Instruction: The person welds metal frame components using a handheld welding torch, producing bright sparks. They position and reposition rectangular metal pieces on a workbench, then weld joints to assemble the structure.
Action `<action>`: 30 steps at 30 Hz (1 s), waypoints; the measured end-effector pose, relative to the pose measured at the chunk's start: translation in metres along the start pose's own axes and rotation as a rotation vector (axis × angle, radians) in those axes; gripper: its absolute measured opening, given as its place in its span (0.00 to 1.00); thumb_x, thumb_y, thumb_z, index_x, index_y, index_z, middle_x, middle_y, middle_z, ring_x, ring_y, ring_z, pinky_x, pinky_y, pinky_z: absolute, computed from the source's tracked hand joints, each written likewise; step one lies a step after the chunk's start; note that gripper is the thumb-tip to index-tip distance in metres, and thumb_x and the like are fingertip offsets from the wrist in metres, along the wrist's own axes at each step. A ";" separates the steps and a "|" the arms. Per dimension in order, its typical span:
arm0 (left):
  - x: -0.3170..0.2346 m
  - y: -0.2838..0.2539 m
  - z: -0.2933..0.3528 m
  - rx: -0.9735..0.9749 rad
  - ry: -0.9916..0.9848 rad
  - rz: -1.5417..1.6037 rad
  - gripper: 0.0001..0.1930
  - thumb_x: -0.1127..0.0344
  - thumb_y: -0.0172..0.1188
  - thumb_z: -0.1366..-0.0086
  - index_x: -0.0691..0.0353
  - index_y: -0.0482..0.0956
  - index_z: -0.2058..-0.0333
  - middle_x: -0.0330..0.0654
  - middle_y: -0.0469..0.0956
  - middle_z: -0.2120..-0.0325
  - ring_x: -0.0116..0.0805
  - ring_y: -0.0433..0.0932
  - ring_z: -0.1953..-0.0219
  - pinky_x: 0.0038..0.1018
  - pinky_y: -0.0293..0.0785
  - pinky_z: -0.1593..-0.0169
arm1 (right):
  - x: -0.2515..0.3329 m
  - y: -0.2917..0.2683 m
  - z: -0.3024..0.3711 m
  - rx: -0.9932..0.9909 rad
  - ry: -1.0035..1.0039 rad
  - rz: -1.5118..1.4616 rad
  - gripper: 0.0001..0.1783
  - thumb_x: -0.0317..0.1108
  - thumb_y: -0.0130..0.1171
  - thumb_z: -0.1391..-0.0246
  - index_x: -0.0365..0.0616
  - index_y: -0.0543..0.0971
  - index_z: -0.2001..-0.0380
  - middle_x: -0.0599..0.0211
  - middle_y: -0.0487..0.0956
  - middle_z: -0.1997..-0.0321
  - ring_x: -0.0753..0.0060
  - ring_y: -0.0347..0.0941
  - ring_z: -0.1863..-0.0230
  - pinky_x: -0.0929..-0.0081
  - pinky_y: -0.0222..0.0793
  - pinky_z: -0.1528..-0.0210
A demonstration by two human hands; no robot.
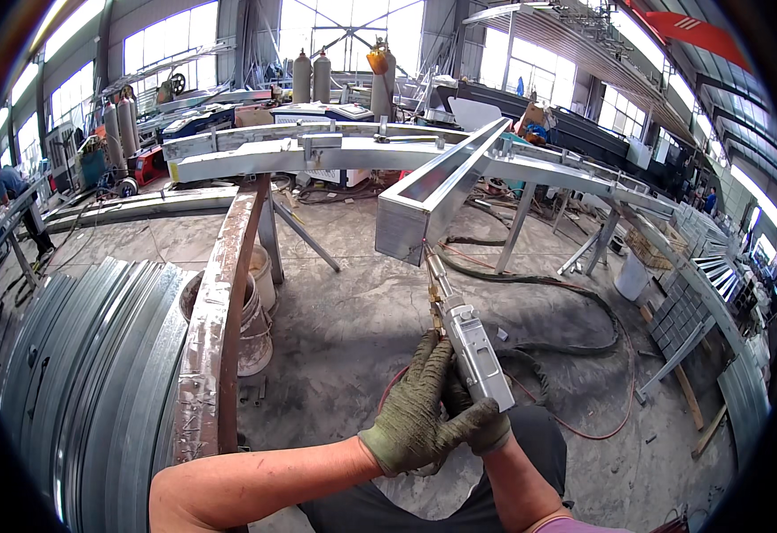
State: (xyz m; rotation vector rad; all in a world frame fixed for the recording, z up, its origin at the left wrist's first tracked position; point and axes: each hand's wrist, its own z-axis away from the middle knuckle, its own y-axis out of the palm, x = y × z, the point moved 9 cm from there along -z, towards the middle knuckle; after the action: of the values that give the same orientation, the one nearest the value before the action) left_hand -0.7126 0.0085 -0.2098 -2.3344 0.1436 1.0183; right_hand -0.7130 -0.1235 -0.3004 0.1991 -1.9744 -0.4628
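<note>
A silver handheld welding gun (473, 346) is in both my hands, its thin nozzle pointing up and away from me. My left hand (409, 413), in a dark green knit glove, closes around the grip from the left. Partly behind it, my right hand (484, 428), gloved alike, wraps the grip from the right; some of its fingers are hidden. The nozzle tip is at the lower right corner of a metal box-section beam (402, 233), beside a small reddish spot. Whether tip and metal touch, I cannot tell. The beam's far end rests across a long metal frame (362, 156).
A rusty brown beam (209, 355) runs along my left, with buckets (255, 333) beside it. Long grey metal strips (95, 355) lie stacked farther left. A thick dark hose (575, 346) and thin cables curl over the floor at right. Gas cylinders (321, 78) stand at the back.
</note>
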 end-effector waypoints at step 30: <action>0.001 -0.003 0.000 0.000 0.009 0.058 0.53 0.47 0.75 0.32 0.71 0.54 0.23 0.68 0.57 0.25 0.63 0.59 0.21 0.47 0.60 0.22 | -0.002 -0.002 -0.001 0.022 0.075 -0.002 0.12 0.26 0.68 0.33 0.33 0.83 0.49 0.72 0.84 0.61 0.82 0.79 0.63 0.78 0.78 0.64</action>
State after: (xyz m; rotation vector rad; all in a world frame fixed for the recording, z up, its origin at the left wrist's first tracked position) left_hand -0.7114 0.0109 -0.2090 -2.3471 0.2160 1.0363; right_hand -0.7119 -0.1254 -0.3024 0.2298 -1.9070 -0.4290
